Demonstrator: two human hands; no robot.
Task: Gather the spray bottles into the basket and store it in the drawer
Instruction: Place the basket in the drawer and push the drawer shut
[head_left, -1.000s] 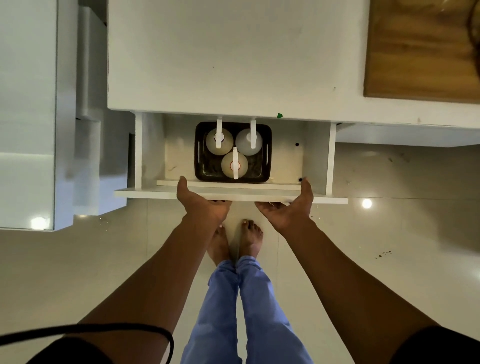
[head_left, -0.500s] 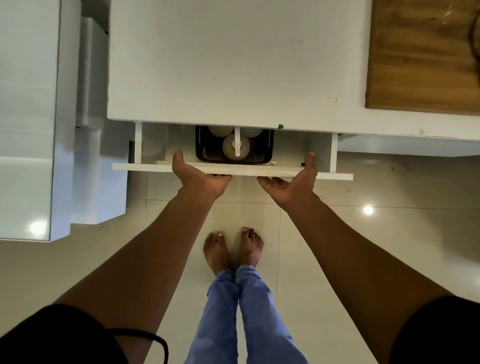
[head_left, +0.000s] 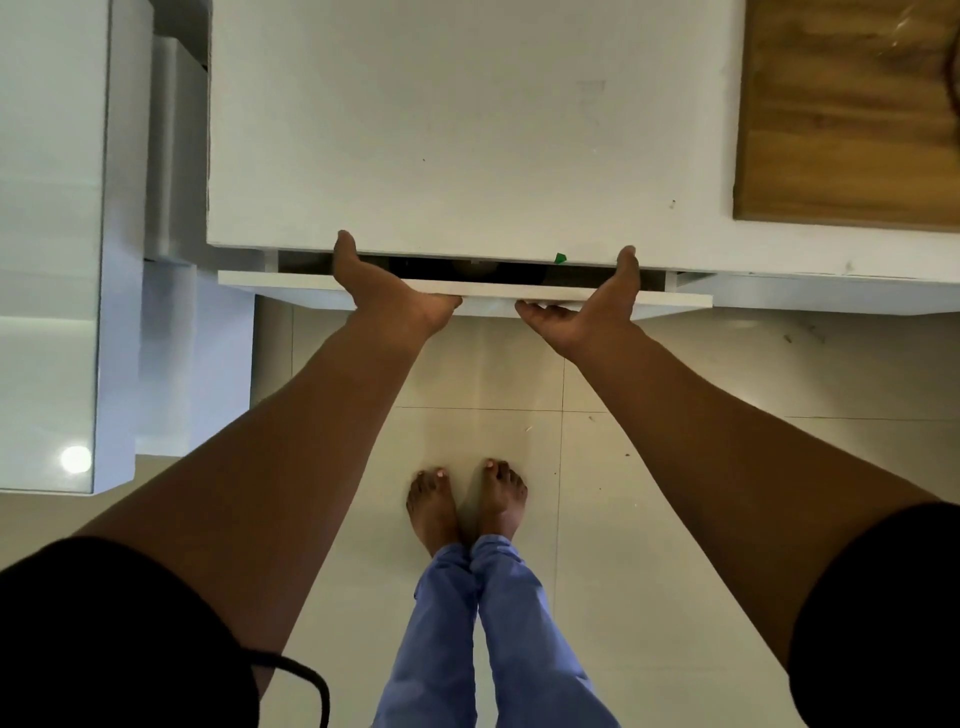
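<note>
The white drawer front (head_left: 485, 291) stands only a narrow gap out from under the white countertop (head_left: 467, 130). Through that gap shows a dark sliver of the black basket (head_left: 431, 267), with the pale top of one spray bottle (head_left: 475, 266) faintly visible; the other bottles are hidden. My left hand (head_left: 387, 293) lies on the drawer front left of centre, thumb hooked over its top edge. My right hand (head_left: 597, 312) holds the same panel right of centre, thumb likewise over the edge.
A wooden board (head_left: 841, 114) lies on the countertop at the far right. A tall white cabinet (head_left: 52, 260) stands to the left. My bare feet (head_left: 467, 504) are on the tiled floor below the drawer.
The drawer has slid inward from well open to nearly closed, taking the basket and bottles under the countertop. Both hands stayed on the front panel and moved forward with it.
</note>
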